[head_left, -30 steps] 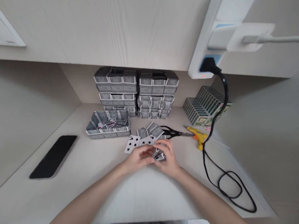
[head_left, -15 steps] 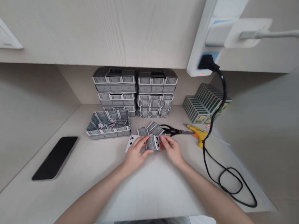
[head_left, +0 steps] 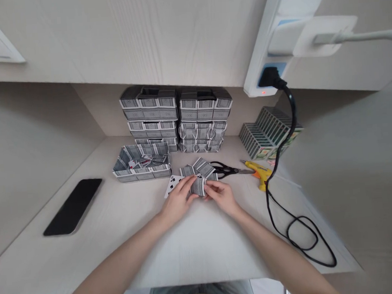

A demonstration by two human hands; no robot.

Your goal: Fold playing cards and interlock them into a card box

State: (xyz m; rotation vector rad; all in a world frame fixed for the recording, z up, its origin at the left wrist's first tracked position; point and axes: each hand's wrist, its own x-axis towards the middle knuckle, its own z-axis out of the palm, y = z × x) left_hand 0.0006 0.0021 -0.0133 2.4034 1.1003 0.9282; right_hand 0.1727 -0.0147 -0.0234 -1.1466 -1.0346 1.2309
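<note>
A small grey-patterned piece of playing card [head_left: 198, 187] is held between my two hands above the desk. My left hand [head_left: 179, 197] grips its left side with fingers on top and thumb below. At its right edge, my right hand [head_left: 222, 195] pinches it. A face-up card [head_left: 172, 183] lies partly under my left fingers, and patterned cards [head_left: 203, 168] lie just behind. Black-handled scissors [head_left: 229, 169] rest to the right of these cards. Left of them stands an open box made of cards [head_left: 144, 173], with small card pieces inside.
Stacked card boxes [head_left: 177, 117] stand at the back. A yellow glue gun [head_left: 260, 171] and green-white card stacks [head_left: 268, 130] sit right. A black cable [head_left: 294, 108] hangs from a power strip [head_left: 266, 48]. A phone [head_left: 73, 207] lies left.
My right hand has moved slightly left and now pinches the right edge of the card piece. The black-marked white strip seen there earlier is no longer visible at that edge.
</note>
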